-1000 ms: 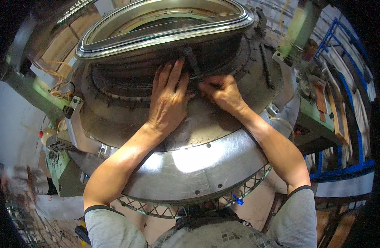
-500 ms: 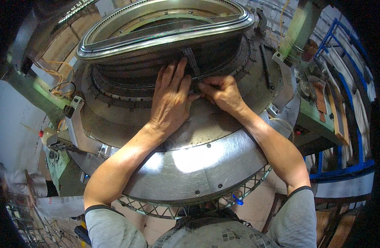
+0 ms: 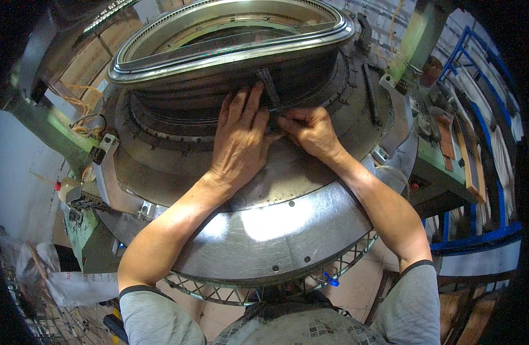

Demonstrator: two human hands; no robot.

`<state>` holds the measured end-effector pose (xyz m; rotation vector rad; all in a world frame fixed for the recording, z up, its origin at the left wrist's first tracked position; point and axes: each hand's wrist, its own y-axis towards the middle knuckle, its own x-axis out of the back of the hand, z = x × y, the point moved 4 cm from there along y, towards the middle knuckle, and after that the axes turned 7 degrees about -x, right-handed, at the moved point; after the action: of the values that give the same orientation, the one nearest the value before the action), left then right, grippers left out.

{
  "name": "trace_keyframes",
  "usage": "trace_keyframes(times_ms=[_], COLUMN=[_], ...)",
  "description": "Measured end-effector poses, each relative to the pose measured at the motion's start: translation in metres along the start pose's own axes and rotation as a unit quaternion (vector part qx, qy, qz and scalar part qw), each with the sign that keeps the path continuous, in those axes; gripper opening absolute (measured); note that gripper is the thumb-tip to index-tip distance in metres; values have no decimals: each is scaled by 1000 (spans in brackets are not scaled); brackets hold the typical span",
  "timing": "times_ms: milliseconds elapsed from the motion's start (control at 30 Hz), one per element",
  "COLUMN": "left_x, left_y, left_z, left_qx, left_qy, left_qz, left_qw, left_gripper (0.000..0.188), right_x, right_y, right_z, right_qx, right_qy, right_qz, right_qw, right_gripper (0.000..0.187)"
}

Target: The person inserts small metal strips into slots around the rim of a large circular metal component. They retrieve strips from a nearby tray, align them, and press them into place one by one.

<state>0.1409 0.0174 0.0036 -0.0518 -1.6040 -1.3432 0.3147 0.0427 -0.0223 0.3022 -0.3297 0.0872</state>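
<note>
Against the dark round drum (image 3: 178,98) of a large machine, my left hand (image 3: 237,138) lies with its fingers stretched upward along the wall. Its thumb points toward my right hand (image 3: 313,135), whose thumb and forefinger are pinched together low at the drum's base. What they pinch is too small and dark to make out. Just above the pinch, a narrow grey upright strip (image 3: 267,86) shows on the drum wall. A shiny metal ring (image 3: 230,56) tops the drum. Both wrists reach over the broad polished metal bed (image 3: 241,227).
On the bed's right side lies a black bent rod (image 3: 370,95). Green machine posts (image 3: 52,123) with metal brackets (image 3: 106,172) flank the bed. Yellow cables (image 3: 83,109) hang at left. A blue rack (image 3: 500,190) stands at far right, and a lattice ring (image 3: 218,293) runs below the front edge.
</note>
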Motion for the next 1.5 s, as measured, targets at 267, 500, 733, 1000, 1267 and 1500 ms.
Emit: trace_keyframes(times_ms=[267,500,733,1000,1267,1500], left_x=[2,2,2,2,3,3], left_y=[1,2,3,3,4,5], left_z=[0,-1,0,0,0,-1], left_qx=[-1,-4,-4,-1,0,3], left_qy=[-6,7,3,0,-9,-6], left_qz=[5,15,13,18,19,12], left_qw=[1000,1000,1000,1000,1000,1000], left_gripper=[52,52,52,50,51,51], right_x=[0,0,0,-1,0,0], right_y=[2,1,1,-1,0,0], right_z=[-3,-2,-4,-2,-4,-3], right_qx=[-3,5,-3,3,-13,-16], right_qy=[-32,-10,-16,11,-15,-16], right_qz=[-15,-9,-7,-11,-8,-10], right_qw=[999,1000,1000,1000,1000,1000], right_gripper=[17,18,17,13,17,17])
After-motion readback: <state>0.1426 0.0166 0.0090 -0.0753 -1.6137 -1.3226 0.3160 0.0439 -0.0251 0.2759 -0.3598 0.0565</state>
